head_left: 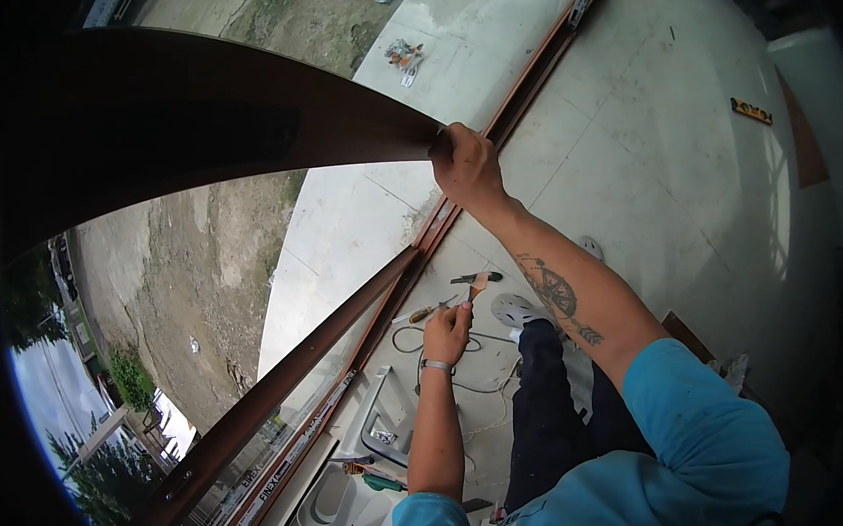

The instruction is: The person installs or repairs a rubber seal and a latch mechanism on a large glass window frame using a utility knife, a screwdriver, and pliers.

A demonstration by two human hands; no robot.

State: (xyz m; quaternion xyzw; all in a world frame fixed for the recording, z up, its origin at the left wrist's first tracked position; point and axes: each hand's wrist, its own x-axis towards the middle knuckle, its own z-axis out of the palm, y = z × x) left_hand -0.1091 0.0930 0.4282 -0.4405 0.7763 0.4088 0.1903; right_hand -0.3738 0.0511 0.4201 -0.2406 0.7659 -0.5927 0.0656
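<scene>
My right hand (469, 167) is raised, its fingers wrapped round the edge of a wide dark brown frame panel (274, 119) that spans the upper left. Below it, my left hand (448, 332) grips a hammer (479, 281) by the handle, the dark head pointing up and away from the fist. A brown floor track (436, 223) runs diagonally past both hands. A narrower brown frame bar (304, 362) meets the track left of my left hand. On the floor beside that hand lie a yellow-handled screwdriver (420, 315) and a looping grey cable (479, 388).
A white plastic step or stool (377, 420) stands at the lower left, with tools near it. My grey clog (515, 311) is right of the hammer. A yellow level (752, 110) lies at the far right. Small litter (403, 57) is on the tiles beyond the track.
</scene>
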